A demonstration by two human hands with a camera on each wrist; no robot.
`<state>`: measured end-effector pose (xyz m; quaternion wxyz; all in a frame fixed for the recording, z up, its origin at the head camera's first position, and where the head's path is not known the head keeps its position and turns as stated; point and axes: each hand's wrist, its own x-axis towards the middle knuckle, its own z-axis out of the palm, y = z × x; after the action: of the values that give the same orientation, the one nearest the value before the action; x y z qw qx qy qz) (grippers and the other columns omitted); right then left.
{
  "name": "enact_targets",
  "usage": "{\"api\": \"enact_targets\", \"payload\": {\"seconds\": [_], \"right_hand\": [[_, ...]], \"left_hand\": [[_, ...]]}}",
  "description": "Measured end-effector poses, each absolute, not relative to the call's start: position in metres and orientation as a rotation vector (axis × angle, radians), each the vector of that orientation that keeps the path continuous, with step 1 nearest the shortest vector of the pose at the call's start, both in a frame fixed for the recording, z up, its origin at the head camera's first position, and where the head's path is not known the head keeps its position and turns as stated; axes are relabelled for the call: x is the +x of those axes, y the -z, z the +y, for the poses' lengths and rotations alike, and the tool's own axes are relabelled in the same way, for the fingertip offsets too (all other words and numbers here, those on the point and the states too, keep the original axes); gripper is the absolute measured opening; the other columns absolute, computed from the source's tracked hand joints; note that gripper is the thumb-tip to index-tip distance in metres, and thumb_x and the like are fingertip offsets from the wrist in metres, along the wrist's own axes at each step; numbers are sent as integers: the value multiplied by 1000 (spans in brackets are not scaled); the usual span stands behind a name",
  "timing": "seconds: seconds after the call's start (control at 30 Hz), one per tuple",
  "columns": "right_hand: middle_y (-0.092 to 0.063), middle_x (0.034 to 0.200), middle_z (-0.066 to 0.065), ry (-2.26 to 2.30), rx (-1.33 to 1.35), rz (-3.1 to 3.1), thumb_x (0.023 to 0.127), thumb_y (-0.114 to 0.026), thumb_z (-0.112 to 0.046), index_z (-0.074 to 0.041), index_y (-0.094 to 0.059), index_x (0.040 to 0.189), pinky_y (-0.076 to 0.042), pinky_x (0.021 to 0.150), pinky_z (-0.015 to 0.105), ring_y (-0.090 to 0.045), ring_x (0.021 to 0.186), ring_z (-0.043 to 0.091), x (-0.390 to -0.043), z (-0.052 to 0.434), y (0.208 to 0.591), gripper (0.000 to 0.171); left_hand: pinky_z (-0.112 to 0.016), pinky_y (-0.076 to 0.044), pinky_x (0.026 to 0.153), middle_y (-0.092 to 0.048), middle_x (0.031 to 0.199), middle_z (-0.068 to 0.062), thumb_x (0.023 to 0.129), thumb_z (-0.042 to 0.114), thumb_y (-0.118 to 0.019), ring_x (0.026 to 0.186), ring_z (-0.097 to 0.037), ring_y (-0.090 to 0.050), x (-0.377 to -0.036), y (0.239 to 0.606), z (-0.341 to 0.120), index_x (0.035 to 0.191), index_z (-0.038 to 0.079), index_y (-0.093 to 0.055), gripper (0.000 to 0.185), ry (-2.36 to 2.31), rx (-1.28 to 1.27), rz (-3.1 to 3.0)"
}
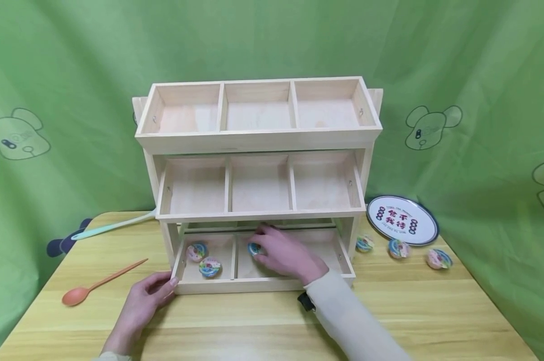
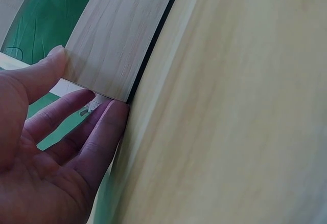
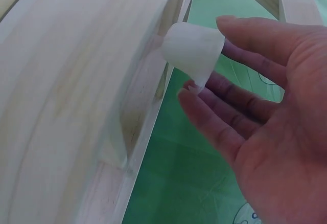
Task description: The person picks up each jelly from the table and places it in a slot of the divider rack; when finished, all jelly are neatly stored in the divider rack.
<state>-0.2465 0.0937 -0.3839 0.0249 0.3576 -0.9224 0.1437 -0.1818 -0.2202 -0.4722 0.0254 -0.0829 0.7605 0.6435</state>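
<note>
A wooden three-tier organizer (image 1: 258, 142) stands on the table, its tiers split into compartments. My left hand (image 1: 144, 301) holds the front left corner of the bottom drawer (image 1: 235, 287), with the thumb at its top edge and fingertips against its end. My right hand (image 1: 287, 253) is inside that drawer, over its middle part, and pinches a small jelly cup (image 1: 254, 249) by the rim. In the right wrist view the whitish body of the jelly cup (image 3: 191, 47) faces away from the palm. Another two jelly cups (image 1: 210, 267) lie in the drawer's left compartment.
Three jelly cups (image 1: 398, 248) lie on the table right of the organizer, near a white oval plate (image 1: 389, 219) with a dark rim. On the left are an orange spoon (image 1: 76, 296) and a pale green long-handled utensil (image 1: 114, 226). A green curtain (image 1: 258, 40) hangs behind.
</note>
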Motion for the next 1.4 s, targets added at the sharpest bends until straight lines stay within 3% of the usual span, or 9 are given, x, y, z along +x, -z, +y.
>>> {"api": "enact_targets", "payload": {"seconds": [0.3,0.63,0.8,1.07,1.23,1.4], "right_hand": [[-53,112,2,-430,1133,-2875,85,-61,-25,-17,-60,116,-49,73,24,-51,86,11,-253,78,384,32],[-51,119,5,-437,1101,-2961,84,-62,-19,-17,-60,115,-48,72,20,-52,86,11,-264,67,391,31],[-46,129,11,-381,1067,-3003,84,-61,-17,-17,-59,115,-46,88,29,-48,110,21,-268,63,393,31],[-34,139,14,-300,1023,-3072,85,-60,-17,-21,-57,118,-39,98,37,-29,127,27,-272,60,399,33],[-37,137,12,-268,1027,-3061,84,-61,-18,-22,-57,117,-42,95,35,-37,123,25,-273,57,402,34],[-48,128,6,-243,992,-3067,81,-65,-17,-22,-59,111,-50,78,26,-53,97,15,-272,55,404,31]], "left_hand": [[-25,-51,81,-55,111,-18,78,27,-70,93,-18,-58,-183,473,-218,117,-3,-54,51,-1993,-252,2353],[-25,-51,81,-54,112,-19,79,25,-69,93,-19,-58,-183,474,-219,117,-3,-54,50,-2008,-245,2349],[-25,-51,80,-56,109,-19,78,25,-70,91,-18,-58,-183,474,-218,116,-3,-54,50,-2013,-247,2346],[-26,-51,81,-55,111,-19,77,30,-70,93,-19,-57,-181,473,-219,117,-3,-54,55,-2003,-242,2350],[-25,-50,82,-53,114,-19,79,30,-68,96,-19,-56,-180,470,-220,119,-4,-52,55,-1973,-234,2361],[-26,-50,81,-53,114,-18,79,29,-69,95,-19,-56,-179,469,-219,118,-3,-53,53,-1977,-251,2353]]}}
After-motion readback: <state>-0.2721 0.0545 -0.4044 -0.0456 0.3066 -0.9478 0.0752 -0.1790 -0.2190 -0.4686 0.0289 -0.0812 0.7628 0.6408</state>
